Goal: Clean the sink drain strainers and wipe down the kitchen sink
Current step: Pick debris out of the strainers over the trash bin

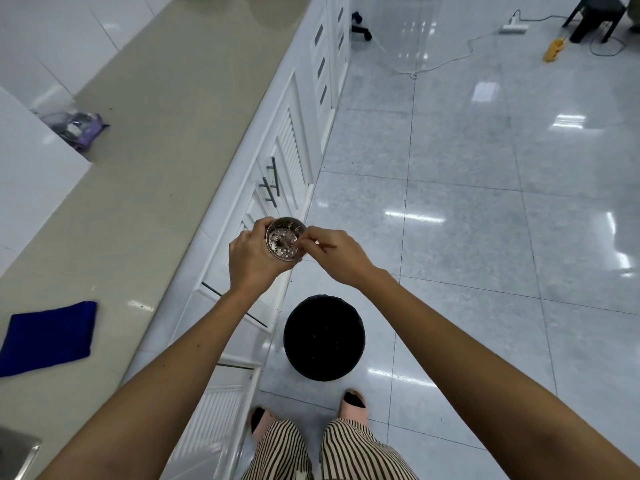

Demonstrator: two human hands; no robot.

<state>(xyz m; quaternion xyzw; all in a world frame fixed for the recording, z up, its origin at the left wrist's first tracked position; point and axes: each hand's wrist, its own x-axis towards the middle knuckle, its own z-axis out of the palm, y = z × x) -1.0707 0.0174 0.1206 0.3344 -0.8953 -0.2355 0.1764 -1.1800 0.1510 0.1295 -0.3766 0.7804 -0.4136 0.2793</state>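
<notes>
1. While our left hand curled round the strainer, gripping its wall from outside, we kept the open mouth turned up toward our face so the perforated bottom and the dark bits stuck there could be seen.
2. Our right hand, meeting the strainer's rim on the side away from the left hand, was closed in a pinch. A sliver showed between its fingers, too small for us to name, and we judged it served for picking debris loose.
3. We held both hands out over the floor, with the black bin below them and nearer our feet, likely so whatever fell would land in it.
4. Left of our left forearm, the blue cloth lay flat on the counter, presumably set by for the wipe-down, and the sink's corner showed beside our left elbow.
</notes>
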